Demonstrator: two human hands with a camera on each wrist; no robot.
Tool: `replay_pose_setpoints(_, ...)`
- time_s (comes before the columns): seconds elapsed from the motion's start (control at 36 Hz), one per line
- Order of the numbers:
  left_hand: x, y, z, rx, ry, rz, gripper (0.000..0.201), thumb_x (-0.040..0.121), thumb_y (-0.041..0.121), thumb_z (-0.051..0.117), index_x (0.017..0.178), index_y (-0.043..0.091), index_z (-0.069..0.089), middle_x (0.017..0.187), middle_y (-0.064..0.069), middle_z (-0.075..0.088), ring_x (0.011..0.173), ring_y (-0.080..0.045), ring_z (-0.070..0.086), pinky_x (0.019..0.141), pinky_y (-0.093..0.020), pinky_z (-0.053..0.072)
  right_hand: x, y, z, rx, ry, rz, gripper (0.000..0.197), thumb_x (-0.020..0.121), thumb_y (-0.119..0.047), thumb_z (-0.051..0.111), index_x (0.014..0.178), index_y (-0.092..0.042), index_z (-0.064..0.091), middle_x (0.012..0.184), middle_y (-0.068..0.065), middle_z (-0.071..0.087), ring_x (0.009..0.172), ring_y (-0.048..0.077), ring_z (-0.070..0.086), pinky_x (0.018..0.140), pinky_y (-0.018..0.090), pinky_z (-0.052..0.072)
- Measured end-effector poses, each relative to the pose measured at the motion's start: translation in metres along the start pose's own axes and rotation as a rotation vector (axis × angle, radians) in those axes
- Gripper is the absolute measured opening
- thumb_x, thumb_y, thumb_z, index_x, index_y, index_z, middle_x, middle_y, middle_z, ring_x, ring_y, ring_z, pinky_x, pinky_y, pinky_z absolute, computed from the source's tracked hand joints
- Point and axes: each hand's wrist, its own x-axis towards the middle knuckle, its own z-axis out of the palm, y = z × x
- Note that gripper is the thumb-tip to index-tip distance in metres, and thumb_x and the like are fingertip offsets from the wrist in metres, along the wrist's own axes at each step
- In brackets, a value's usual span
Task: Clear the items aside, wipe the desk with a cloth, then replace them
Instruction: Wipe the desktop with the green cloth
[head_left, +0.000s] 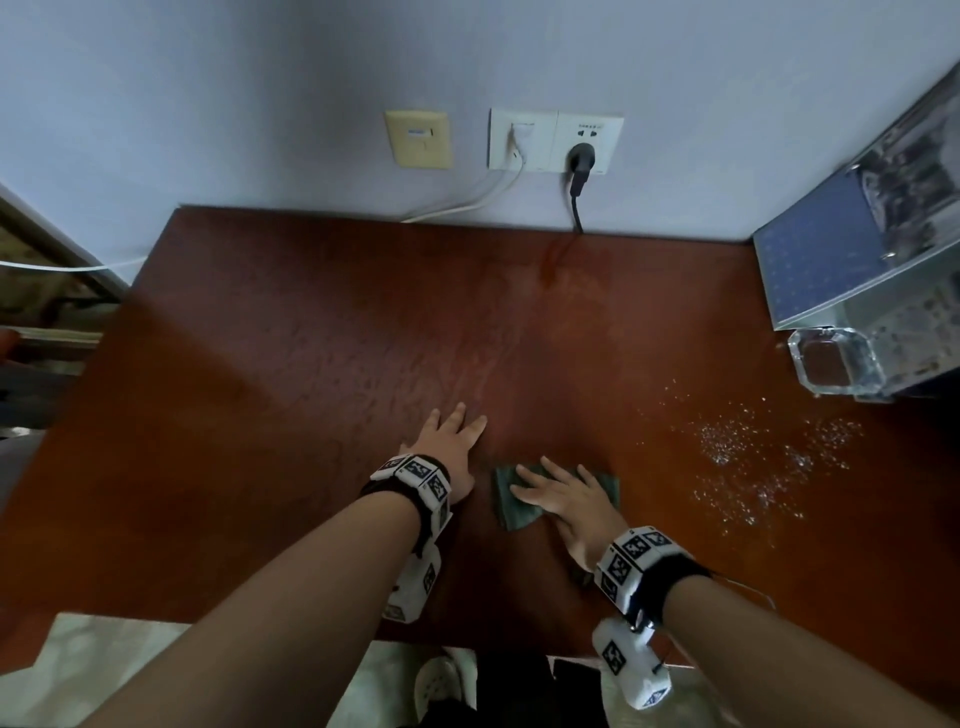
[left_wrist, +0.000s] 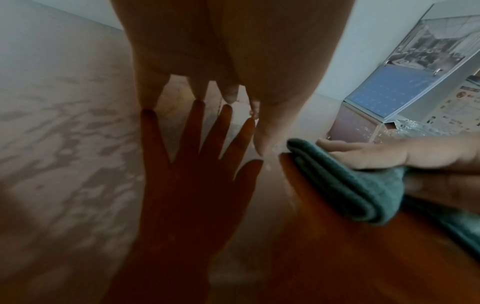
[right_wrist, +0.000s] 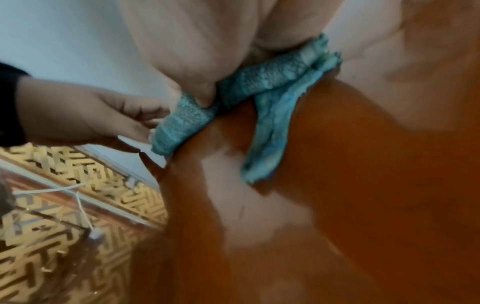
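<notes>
Reddish wooden desk (head_left: 260, 389) carries a green cloth (head_left: 506, 506), glass ashtray (head_left: 836, 364), desk calendar (head_left: 821, 270)

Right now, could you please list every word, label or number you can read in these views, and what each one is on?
None can be read.
Wall socket: a small line of print, too small.
Desk calendar: grid of dates, blurred.
Printed card beside the calendar: text too small.
Wrist bands: square black-and-white marker patterns, no words.
</notes>
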Motion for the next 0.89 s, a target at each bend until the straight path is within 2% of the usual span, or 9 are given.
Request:
replay_pose_setpoints(0.06, -0.006, -0.005, 0.006, 0.007, 0.006, 0.013, 0.085, 0.097, 0.026, 0.057, 0.156, 0.042, -0.002, 0.164, 0.011, -0.018, 0.152, -0.026, -0.014, 0.116, -0.064, 0.018, -0.004, -0.002, -0.006, 0.116, -0.022, 0.001, 0.056, 0.094, -0.001, 0.049, 0.144, -0.024, 0.038, 0.152, -0.015, 0.021, 0.138, 0.000, 0.000, 0.118, 0.037, -0.006)
replay_pose_setpoints(0.11, -0.010, -0.008, 0.010, 0.010, 0.018, 0.024, 0.085, 0.097, 0.029, 0.057, 0.156, 0.042, -0.002, 0.164, 0.011, -0.018, 0.152, -0.026, -0.014, 0.116, -0.067, 0.016, -0.009, -0.007, -0.016, 0.440, 0.097, 0.096, 0.042, 0.094, -0.001, 0.050, 0.132, -0.018, 0.054, 0.145, -0.007, 0.040, 0.138, 0.004, 0.022, 0.119, 0.032, 0.008)
replay_pose_setpoints(0.17, -0.013, -0.009, 0.014, 0.010, 0.032, 0.024, 0.085, 0.097, 0.033, 0.057, 0.156, 0.043, -0.003, 0.164, 0.012, -0.019, 0.152, -0.026, -0.015, 0.114, -0.069, 0.015, -0.012, -0.010, -0.028, 0.676, 0.261, 0.205, 0.040, 0.094, 0.005, 0.046, 0.123, -0.016, 0.062, 0.132, -0.003, 0.053, 0.121, 0.002, 0.049, 0.108, 0.017, 0.029)
replay_pose_setpoints(0.22, -0.014, -0.009, 0.018, -0.006, 0.053, 0.012, 0.084, 0.097, 0.037, 0.057, 0.156, 0.043, -0.004, 0.164, 0.013, -0.019, 0.151, -0.025, -0.016, 0.113, -0.072, 0.013, -0.008, -0.009, -0.039, 0.691, 0.396, 0.237, 0.045, 0.095, 0.007, 0.040, 0.120, -0.021, 0.065, 0.126, -0.011, 0.054, 0.105, -0.004, 0.055, 0.104, 0.018, 0.037)
replay_pose_setpoints(0.31, -0.014, -0.008, 0.023, -0.035, 0.076, -0.004, 0.084, 0.097, 0.039, 0.057, 0.156, 0.042, -0.002, 0.164, 0.014, -0.019, 0.151, -0.023, -0.017, 0.113, -0.072, 0.011, 0.009, 0.001, -0.054, 0.617, 0.497, 0.301, 0.046, 0.099, -0.004, 0.036, 0.121, -0.034, 0.063, 0.127, -0.017, 0.050, 0.111, 0.008, 0.049, 0.094, 0.024, 0.041)
replay_pose_setpoints(0.42, -0.013, -0.005, 0.029, -0.050, 0.089, -0.017, 0.082, 0.097, 0.043, 0.055, 0.157, 0.041, -0.001, 0.164, 0.013, -0.020, 0.151, -0.023, -0.019, 0.114, -0.072, 0.009, 0.037, 0.020, -0.057, 0.452, 0.570, 0.301, 0.049, 0.097, 0.003, 0.034, 0.130, -0.024, 0.057, 0.144, -0.009, 0.045, 0.139, 0.016, 0.032, 0.118, 0.034, 0.021)
replay_pose_setpoints(0.47, -0.013, -0.005, 0.031, -0.045, 0.096, -0.020, 0.083, 0.097, 0.046, 0.055, 0.157, 0.041, -0.002, 0.163, 0.013, -0.020, 0.151, -0.023, -0.020, 0.114, -0.072, 0.008, 0.049, 0.027, -0.050, 0.308, 0.481, 0.335, 0.050, 0.098, 0.001, 0.034, 0.139, -0.024, 0.047, 0.151, -0.009, 0.035, 0.145, 0.021, 0.020, 0.120, 0.041, 0.011)
replay_pose_setpoints(0.61, -0.012, -0.006, 0.031, -0.053, 0.099, -0.009, 0.084, 0.096, 0.048, 0.056, 0.156, 0.042, -0.002, 0.163, 0.013, -0.020, 0.151, -0.024, -0.019, 0.113, -0.073, 0.007, 0.054, 0.027, -0.022, -0.116, 0.228, 0.370, 0.060, 0.099, -0.039, 0.037, 0.152, -0.034, 0.008, 0.159, -0.014, -0.002, 0.147, 0.022, -0.004, 0.117, 0.046, 0.001)
replay_pose_setpoints(0.89, -0.018, -0.006, 0.028, 0.001, 0.049, 0.007, 0.088, 0.094, 0.049, 0.059, 0.156, 0.043, -0.004, 0.162, 0.013, -0.024, 0.150, -0.025, -0.022, 0.114, -0.071, 0.007, 0.014, 0.004, 0.012, -0.211, 0.117, 0.161, 0.062, 0.099, -0.042, 0.035, 0.149, -0.042, -0.002, 0.153, -0.023, -0.015, 0.146, 0.016, -0.013, 0.118, 0.044, -0.004)
